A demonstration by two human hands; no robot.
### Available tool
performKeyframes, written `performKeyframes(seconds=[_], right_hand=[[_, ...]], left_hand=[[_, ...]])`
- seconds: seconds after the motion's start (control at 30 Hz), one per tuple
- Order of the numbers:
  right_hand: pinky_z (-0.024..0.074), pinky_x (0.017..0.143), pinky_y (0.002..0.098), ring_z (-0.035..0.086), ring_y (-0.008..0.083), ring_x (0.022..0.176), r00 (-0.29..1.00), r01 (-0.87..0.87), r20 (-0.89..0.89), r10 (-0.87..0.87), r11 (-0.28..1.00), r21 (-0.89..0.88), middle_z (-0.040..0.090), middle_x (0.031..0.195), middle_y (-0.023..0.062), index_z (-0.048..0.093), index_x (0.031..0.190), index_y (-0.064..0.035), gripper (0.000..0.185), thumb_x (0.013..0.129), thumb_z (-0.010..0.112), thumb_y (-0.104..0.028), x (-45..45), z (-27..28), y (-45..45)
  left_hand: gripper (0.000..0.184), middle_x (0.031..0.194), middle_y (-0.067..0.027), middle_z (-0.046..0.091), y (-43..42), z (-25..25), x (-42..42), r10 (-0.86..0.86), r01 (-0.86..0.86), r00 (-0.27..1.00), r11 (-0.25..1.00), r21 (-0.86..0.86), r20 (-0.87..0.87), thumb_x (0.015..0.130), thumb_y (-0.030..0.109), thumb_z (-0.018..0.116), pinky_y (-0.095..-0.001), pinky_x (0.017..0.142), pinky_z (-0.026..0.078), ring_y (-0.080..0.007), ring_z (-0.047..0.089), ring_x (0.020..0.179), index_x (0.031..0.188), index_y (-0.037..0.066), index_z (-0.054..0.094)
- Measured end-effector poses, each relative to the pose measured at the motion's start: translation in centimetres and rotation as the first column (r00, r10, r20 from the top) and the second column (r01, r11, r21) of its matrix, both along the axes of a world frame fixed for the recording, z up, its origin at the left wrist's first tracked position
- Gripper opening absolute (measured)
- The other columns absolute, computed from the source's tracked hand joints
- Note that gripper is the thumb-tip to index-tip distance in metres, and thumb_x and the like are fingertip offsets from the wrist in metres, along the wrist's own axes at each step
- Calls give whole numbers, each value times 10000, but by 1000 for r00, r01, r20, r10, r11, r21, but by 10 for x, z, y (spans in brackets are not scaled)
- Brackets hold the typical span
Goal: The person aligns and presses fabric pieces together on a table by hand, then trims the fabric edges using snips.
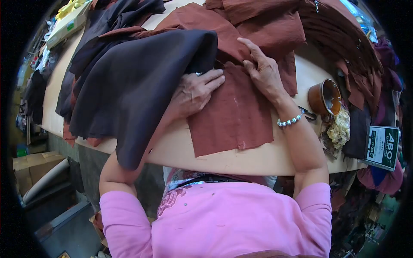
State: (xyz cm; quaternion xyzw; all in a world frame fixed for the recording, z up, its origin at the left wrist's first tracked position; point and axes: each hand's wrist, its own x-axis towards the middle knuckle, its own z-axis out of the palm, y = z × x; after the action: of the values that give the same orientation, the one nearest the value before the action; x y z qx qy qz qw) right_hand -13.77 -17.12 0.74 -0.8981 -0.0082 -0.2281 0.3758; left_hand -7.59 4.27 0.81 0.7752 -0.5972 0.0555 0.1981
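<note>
My left hand (193, 92) lies palm down at the left edge of a rust-brown cloth piece (232, 112), fingers stretched to the right and its thumb hidden. A small shiny spot shows at its knuckles, perhaps a ring. Dark cloth (133, 81), nearly black, drapes over my left forearm. My right hand (262, 71) rests on the top right of the same rust-brown piece, index finger stretched upward and apart from the others. Above it lies a larger folded rust-brown cloth (271, 32). Beads circle my right wrist.
A brown cup (322, 96) stands on the table (172, 150) to the right, beside crumpled yellowish material (340, 129). Black scissors-like handles (307, 113) lie near it. Gathered brown cloth (344, 38) fills the far right. A green ABC box (383, 148) sits at the right edge.
</note>
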Motion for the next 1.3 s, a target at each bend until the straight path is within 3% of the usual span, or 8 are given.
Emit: performKeyframes(seconds=[0.23,0.37,0.4,0.47,0.63,0.87,1.23,1.3], right_hand=[[458,629,424,627,329,681,933,-52,-354,59,998,29,580,693,207,440,1295,-229,554,792,562,-31,-13,27,-4],[396,740,221,451,160,704,994,87,-68,-81,992,92,500,748,64,370,1360,-207,655,789,631,-21,-1,12,6],[479,771,431,614,384,874,998,57,-25,-56,998,40,605,887,220,291,1364,-167,727,750,674,-93,5,11,6],[482,792,416,598,397,926,999,37,-36,-36,998,42,604,968,238,298,1365,-174,721,753,670,-89,16,4,4],[490,771,402,606,375,895,987,-3,160,-12,996,90,619,1002,207,395,1325,-188,615,774,620,-34,20,3,2],[492,806,406,598,359,948,994,106,-39,-105,994,17,606,1070,191,430,1301,-214,573,788,569,-2,15,9,4],[477,849,358,587,300,1053,993,95,-81,-80,974,208,597,1112,192,362,1345,-172,671,755,664,-63,21,5,-3],[480,836,359,601,304,1023,996,16,83,-25,993,113,600,1081,207,347,1354,-179,688,756,660,-43,24,1,0]], left_hand=[[266,1056,-128,580,6,12,-13,-22,18,993,999,-38,-117,776,-19,554,-340,729,501,-277,613,852,1027,47,609],[342,1121,-137,566,3,-18,-8,80,-88,995,981,-171,-52,780,-26,546,-353,822,485,-299,592,969,1113,44,582],[360,1141,-139,561,3,-20,-8,68,-77,996,979,-189,-53,784,-24,543,-356,844,478,-303,584,993,1136,44,572],[391,1177,-139,549,5,-20,-9,65,-75,996,983,-166,-65,791,-23,535,-362,878,466,-306,569,1035,1176,44,552],[408,1209,-139,538,6,-24,-8,78,-88,993,990,-113,-87,807,-26,513,-373,921,443,-305,550,1081,1208,40,531],[430,1256,-128,520,4,-22,-10,78,-89,992,989,-121,-96,811,-36,495,-368,944,432,-284,534,1124,1234,41,517],[393,1297,-103,490,-1,-21,-10,149,-170,973,979,-113,-174,833,-21,470,-371,938,415,-292,526,1118,1219,31,524],[394,1296,-105,491,0,-24,-9,141,-159,980,979,-125,-141,824,-28,470,-377,926,418,-293,533,1101,1211,23,528]])
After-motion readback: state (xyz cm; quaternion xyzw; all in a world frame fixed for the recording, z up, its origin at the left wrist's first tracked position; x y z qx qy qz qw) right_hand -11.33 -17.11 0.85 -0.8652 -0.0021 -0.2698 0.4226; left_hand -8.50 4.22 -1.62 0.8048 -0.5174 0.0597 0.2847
